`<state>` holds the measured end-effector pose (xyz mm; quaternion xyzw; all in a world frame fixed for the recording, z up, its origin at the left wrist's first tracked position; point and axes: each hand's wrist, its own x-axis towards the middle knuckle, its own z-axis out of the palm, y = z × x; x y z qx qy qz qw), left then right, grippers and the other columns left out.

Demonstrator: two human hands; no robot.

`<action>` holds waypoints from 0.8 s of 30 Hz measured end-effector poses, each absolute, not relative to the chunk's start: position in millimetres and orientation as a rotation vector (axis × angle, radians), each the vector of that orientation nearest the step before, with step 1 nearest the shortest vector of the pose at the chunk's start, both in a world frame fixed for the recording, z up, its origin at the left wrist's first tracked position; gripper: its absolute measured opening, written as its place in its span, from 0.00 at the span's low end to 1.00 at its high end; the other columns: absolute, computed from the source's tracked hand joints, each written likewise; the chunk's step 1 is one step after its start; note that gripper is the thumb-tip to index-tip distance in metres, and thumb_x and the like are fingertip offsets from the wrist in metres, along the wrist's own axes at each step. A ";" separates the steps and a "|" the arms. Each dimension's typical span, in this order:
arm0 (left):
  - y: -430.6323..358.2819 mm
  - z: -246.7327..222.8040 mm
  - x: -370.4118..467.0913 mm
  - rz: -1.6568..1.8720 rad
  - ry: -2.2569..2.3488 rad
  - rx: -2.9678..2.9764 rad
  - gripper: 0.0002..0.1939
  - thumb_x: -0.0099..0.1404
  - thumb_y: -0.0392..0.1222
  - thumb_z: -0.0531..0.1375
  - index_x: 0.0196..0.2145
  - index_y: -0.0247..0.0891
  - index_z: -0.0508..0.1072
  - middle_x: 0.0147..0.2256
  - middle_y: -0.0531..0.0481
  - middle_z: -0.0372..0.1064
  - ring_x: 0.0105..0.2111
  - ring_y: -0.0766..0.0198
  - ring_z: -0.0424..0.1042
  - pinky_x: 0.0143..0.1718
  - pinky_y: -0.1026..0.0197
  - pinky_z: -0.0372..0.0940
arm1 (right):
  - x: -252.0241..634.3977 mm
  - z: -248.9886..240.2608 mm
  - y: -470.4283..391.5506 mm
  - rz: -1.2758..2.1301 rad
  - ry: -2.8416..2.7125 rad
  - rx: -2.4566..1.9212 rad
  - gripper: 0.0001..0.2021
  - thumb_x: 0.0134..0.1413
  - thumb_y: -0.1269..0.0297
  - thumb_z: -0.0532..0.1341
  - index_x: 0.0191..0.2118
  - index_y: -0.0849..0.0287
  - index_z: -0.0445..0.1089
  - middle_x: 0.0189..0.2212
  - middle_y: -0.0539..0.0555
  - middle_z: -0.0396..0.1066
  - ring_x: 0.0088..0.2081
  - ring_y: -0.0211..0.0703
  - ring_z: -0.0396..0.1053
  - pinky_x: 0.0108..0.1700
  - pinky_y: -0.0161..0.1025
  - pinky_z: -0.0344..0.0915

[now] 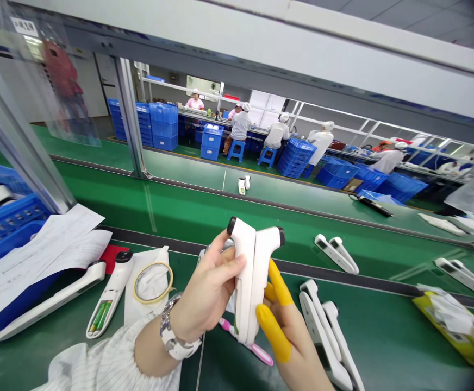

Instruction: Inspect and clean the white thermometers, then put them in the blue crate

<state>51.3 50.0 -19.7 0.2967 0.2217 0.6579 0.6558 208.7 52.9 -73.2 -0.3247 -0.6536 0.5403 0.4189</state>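
While the head camera is looking down over a green bench (229,374), the person is holding up two white gadgets in the middle of the view. The left gadget (243,241) and the right gadget (266,244) are standing close side by side, and their black tips are pointing away from each other.

The left hand (212,288) is wrapping around the left gadget, with its thumb pressing on the front and its other fingers bending in behind. The right hand (294,336) is pinching the right gadget near its outer edge, and yellow covers (273,334) are hugging some of its fingers. Some fingertips are hiding behind the gadgets, so nobody is seeing all of the grip.

Both gadgets are looking light and stiff, like hard plastic, so they are probably not bending when squeezed. Their smooth shells may be feeling a bit slippery, and a fall could be cracking them. The long handles are seeming like the best place for taking hold, since fingers are staying off the black tips there.

Below the hands, a pink stick (262,354) is lying on the bench. To the left, a roll of tape (151,301) is resting near another gadget (117,288) that is showing green batteries (100,315). To the right, more white gadgets (322,326) are lying together.
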 end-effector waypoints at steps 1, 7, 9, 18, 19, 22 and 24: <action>50.4 -20.8 51.3 1.494 0.496 0.675 0.23 0.62 0.34 0.59 0.54 0.39 0.60 0.41 0.46 0.71 0.38 0.62 0.72 0.37 0.63 0.68 | 207.7 -71.8 52.2 1.387 -1.613 -0.781 0.26 0.58 0.59 0.58 0.60 0.37 0.53 0.56 0.50 0.65 0.54 0.46 0.65 0.52 0.43 0.66; 49.8 -24.7 55.0 1.497 0.468 0.694 0.17 0.57 0.30 0.63 0.43 0.35 0.66 0.40 0.48 0.71 0.39 0.65 0.71 0.40 0.63 0.68 | 204.1 -55.9 56.1 1.513 -1.513 -0.759 0.24 0.54 0.58 0.62 0.56 0.46 0.61 0.50 0.53 0.70 0.48 0.49 0.69 0.48 0.43 0.67; 49.4 -23.4 55.4 1.500 0.476 0.673 0.18 0.58 0.30 0.62 0.45 0.37 0.64 0.42 0.49 0.71 0.41 0.64 0.71 0.42 0.62 0.68 | 202.4 -51.8 58.8 1.515 -1.461 -0.801 0.23 0.54 0.58 0.62 0.56 0.49 0.62 0.49 0.55 0.71 0.46 0.50 0.70 0.45 0.43 0.69; 55.3 -18.7 49.4 1.416 0.533 0.735 0.16 0.62 0.32 0.58 0.48 0.35 0.61 0.45 0.42 0.71 0.42 0.57 0.72 0.43 0.55 0.69 | 193.8 -47.7 56.2 1.582 -1.063 -0.854 0.19 0.50 0.53 0.64 0.49 0.52 0.69 0.46 0.54 0.75 0.48 0.53 0.71 0.47 0.46 0.69; 55.8 -19.0 49.3 1.417 0.537 0.736 0.16 0.62 0.32 0.58 0.48 0.35 0.62 0.45 0.43 0.71 0.42 0.57 0.72 0.43 0.55 0.69 | 194.1 -48.5 55.9 1.587 -1.055 -0.849 0.19 0.50 0.54 0.64 0.49 0.51 0.70 0.45 0.53 0.75 0.49 0.52 0.70 0.47 0.46 0.69; 57.1 -20.4 49.8 1.419 0.541 0.725 0.16 0.62 0.31 0.58 0.48 0.35 0.62 0.44 0.43 0.70 0.42 0.58 0.72 0.43 0.56 0.68 | 197.6 -55.4 58.3 1.587 -1.074 -0.849 0.21 0.50 0.53 0.64 0.50 0.49 0.69 0.48 0.52 0.74 0.51 0.52 0.69 0.50 0.47 0.68; 57.7 -21.3 50.4 1.420 0.537 0.711 0.17 0.61 0.30 0.58 0.48 0.35 0.62 0.44 0.44 0.70 0.42 0.58 0.71 0.43 0.57 0.68 | 201.5 -63.8 62.5 1.537 -1.098 -0.891 0.23 0.49 0.52 0.64 0.52 0.49 0.68 0.49 0.53 0.72 0.52 0.53 0.68 0.51 0.48 0.67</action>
